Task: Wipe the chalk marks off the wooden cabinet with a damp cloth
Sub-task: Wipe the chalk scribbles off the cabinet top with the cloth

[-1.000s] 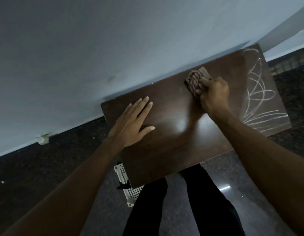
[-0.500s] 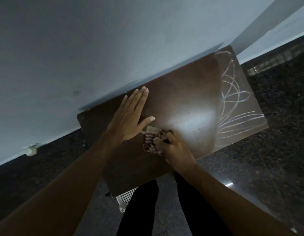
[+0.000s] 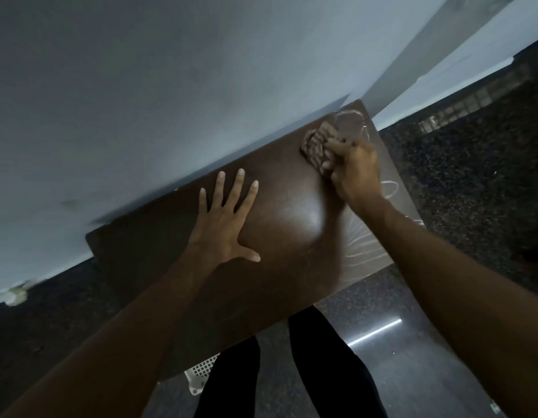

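The dark wooden cabinet top (image 3: 171, 267) stands against a pale wall. White chalk marks (image 3: 364, 251) loop over its right end, partly hidden by my right arm. My right hand (image 3: 355, 170) grips a bunched striped brown cloth (image 3: 317, 143) and presses it on the far right corner, at the edge of the chalk. My left hand (image 3: 225, 227) lies flat on the middle of the top, fingers spread and straight.
The pale wall (image 3: 201, 86) runs right behind the cabinet. Dark speckled floor (image 3: 472, 191) surrounds it. A white perforated basket (image 3: 199, 372) pokes out below the cabinet's near edge, beside my dark-trousered legs (image 3: 322, 372).
My right hand swept the cloth from the near middle of the top back to the far right corner. My left hand stayed on the top and spread its fingers.
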### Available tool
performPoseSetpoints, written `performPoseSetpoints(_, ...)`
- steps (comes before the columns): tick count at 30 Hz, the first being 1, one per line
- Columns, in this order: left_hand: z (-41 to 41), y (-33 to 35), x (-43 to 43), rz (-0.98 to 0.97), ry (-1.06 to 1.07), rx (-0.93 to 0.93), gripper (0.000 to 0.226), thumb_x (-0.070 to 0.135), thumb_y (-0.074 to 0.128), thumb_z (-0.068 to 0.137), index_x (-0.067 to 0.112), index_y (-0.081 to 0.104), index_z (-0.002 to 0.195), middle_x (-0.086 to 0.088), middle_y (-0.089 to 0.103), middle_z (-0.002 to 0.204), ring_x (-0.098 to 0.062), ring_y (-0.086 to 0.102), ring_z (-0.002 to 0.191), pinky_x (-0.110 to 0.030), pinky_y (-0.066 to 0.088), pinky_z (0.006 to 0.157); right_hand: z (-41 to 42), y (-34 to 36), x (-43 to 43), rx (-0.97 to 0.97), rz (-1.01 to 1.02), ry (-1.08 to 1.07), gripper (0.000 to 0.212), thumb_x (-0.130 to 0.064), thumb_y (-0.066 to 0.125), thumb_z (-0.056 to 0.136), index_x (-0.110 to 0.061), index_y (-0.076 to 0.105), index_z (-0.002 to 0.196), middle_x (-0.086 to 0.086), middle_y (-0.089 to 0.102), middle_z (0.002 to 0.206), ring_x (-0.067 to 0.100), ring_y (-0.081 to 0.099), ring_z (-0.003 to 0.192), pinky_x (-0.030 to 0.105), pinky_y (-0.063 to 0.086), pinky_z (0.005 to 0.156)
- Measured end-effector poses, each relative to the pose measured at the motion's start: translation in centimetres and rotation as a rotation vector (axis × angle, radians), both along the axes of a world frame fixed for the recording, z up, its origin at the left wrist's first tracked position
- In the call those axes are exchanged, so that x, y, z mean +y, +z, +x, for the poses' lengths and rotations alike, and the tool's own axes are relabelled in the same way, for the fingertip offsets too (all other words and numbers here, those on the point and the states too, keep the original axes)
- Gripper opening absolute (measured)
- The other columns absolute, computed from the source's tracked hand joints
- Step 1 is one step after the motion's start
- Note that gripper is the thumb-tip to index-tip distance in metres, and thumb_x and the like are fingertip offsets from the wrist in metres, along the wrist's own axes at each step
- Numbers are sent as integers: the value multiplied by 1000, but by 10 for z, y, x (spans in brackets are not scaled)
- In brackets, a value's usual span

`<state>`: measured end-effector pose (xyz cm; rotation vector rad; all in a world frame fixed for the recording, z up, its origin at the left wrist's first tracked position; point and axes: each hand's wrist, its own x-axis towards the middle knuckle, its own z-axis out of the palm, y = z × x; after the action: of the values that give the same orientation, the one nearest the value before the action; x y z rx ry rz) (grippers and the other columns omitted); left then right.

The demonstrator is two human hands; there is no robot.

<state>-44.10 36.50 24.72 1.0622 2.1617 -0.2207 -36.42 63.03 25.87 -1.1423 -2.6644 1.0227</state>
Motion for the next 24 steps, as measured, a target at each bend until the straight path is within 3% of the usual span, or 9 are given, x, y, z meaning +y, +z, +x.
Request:
performPoseSetpoints(2,2,3,3,-20,17,-5,152,80,75,60,27,-35,153,-7,-48,155,-41,-36,146,-70,1,120,-30,-12,25,-30,104,-54,20,-10,60,81,-25,70,74,-8,61,68,8,58,63,30,44,56)
performPoseSetpoints(4,5,6,7,-43,39,-13,154,75,78,60,26,-34,153,-8,-47,155,-42,-35,146,-70,3,120,-49,-23,35,-76,127,-63,22,-6,55,78,-12,73,91,10,68,85,26,65,79,38,52,67)
performPoseSetpoints(5,7,8,10,-58,47,-15,154,73,79,60,25,-35,152,-8,-47,156,-42,-34,146,-70,3,119,-53,-23,35,-112,165,-29,27,-6,52,77,-12,72,94,14,67,94,31,64,89,39,52,75)
performPoseSetpoints(8,9,11,15,-101,56,-8,157,72,79,59,23,-37,151,-11,-47,155,-44,-34,145,-71,7,117,-55,-14,16,-137,259,-73,28,3,52,75,-12,69,91,15,61,105,33,59,94,37,54,77)
performPoseSetpoints(10,10,11,17,-123,59,-7,158,72,79,58,22,-39,150,-12,-49,154,-45,-35,144,-71,8,117,-45,-5,-12,-149,215,23,32,3,58,81,-12,69,106,21,57,117,36,54,104,40,51,85)
performPoseSetpoints(14,10,13,22,-154,77,-31,158,69,81,58,24,-39,149,-11,-50,153,-45,-37,143,-71,7,118,-10,-3,-68,-127,82,341,38,0,63,82,-11,68,118,20,55,111,36,49,101,47,48,83)
performPoseSetpoints(18,10,16,24,-183,77,-31,156,69,82,59,24,-39,146,-11,-50,153,-44,-38,143,-71,7,119,2,-8,-64,-115,138,556,41,-13,72,82,-16,66,122,11,55,111,28,47,97,32,44,69)
performPoseSetpoints(20,11,17,26,-197,90,-36,159,70,82,57,24,-40,149,-11,-51,152,-44,-38,143,-70,7,118,-3,-9,-44,-101,164,547,35,-10,66,85,-15,68,119,13,57,108,30,49,95,33,42,70)
performPoseSetpoints(24,10,16,27,-215,102,-47,161,70,82,57,24,-43,147,-10,-54,150,-43,-41,140,-70,6,118,-21,-14,20,-101,203,323,34,-1,62,83,-12,71,114,19,60,108,37,54,98,44,49,82)
